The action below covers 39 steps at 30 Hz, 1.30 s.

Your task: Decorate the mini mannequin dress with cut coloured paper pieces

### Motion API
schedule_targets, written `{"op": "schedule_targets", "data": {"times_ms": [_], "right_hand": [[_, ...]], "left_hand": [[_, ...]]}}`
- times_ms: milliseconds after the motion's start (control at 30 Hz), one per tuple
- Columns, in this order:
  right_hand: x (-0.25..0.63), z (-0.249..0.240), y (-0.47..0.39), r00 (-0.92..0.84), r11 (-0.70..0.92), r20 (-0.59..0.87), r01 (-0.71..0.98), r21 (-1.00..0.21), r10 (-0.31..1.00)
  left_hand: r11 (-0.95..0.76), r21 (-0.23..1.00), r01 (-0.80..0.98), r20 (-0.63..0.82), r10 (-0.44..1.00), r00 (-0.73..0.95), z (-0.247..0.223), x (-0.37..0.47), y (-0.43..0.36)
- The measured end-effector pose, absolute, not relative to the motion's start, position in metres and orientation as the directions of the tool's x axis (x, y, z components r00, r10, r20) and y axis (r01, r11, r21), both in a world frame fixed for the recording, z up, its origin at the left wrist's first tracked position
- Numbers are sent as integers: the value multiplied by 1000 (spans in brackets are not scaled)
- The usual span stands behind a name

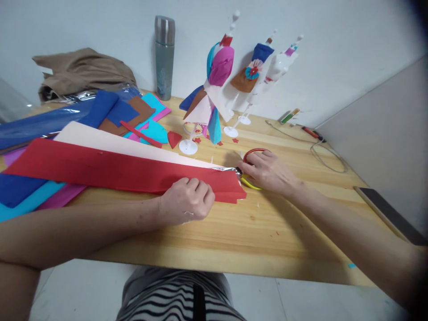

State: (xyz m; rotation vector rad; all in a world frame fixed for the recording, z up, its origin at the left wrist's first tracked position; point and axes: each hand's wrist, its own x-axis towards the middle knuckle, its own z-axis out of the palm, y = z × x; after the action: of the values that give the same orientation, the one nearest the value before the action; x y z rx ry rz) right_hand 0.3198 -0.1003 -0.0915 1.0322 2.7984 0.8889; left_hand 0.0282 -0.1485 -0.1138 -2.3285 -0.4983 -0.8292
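Observation:
My right hand is closed round the handles of a pair of scissors, one handle red and the other yellow. The blades point left and lie at the upper edge of a long red paper strip, near its right end. A pale pink strip lies partly under the red one, and the blade tips touch where the two meet. My left hand is closed in a loose fist on the lower edge of the red strip; its fingertips are hidden. A small white scrap clings to the back of it.
Behind the strips stand several small white mannequins, the nearest in a colourful paper dress. Coloured sheets pile up at the left, with a brown cloth and a flask behind. A phone and a cable lie at the right.

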Motion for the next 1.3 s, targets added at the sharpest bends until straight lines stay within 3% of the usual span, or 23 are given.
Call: {"op": "schedule_targets", "data": {"times_ms": [600, 1067, 1300], "right_hand": [[297, -94, -103, -821, 645, 270, 564, 516, 502], [295, -98, -100, -832, 658, 264, 549, 516, 487], [298, -99, -99, -809, 665, 230, 579, 473, 541]], "left_hand": [[-745, -409, 527, 700, 114, 705, -112, 28, -148], [-742, -416, 527, 701, 108, 705, -111, 28, -147], [-747, -408, 525, 701, 112, 704, -111, 28, -148]]}}
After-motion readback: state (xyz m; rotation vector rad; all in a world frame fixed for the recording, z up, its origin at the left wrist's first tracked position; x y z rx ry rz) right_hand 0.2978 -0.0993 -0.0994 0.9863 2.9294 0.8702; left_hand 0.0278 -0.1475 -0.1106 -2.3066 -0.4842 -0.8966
